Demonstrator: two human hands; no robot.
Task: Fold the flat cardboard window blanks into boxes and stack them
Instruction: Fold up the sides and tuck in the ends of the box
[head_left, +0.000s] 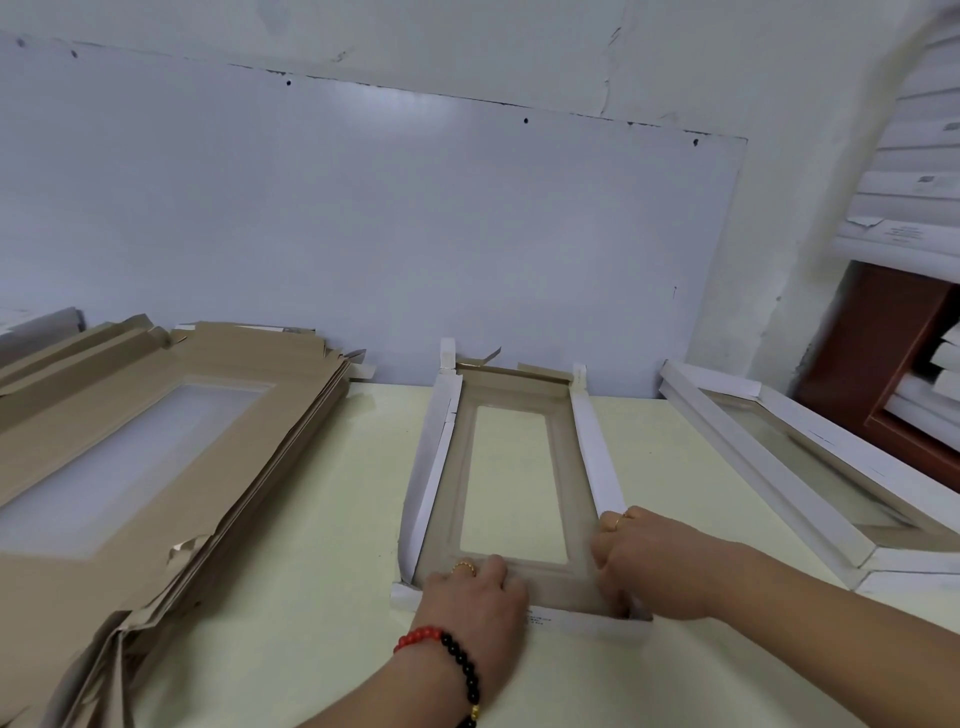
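Both hands on a half-folded box

Left hand (475, 587) presses flat, open, on the box (511, 483) near end; right hand (644, 561) grips its right wall on the counter (332, 519).

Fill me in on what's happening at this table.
A person is folding a cardboard window blank into a box. The left hand presses its near end flat while the right hand works the near right corner. A pile of flat blanks lies left; a finished box sits right.

Blank stack (156, 441), left of frame: tan-brown. Centre box (511, 483): tan inside, white flaps. Table (337, 519): pale yellow-green. Bracelet (452, 660), lower centre: red and black beads.
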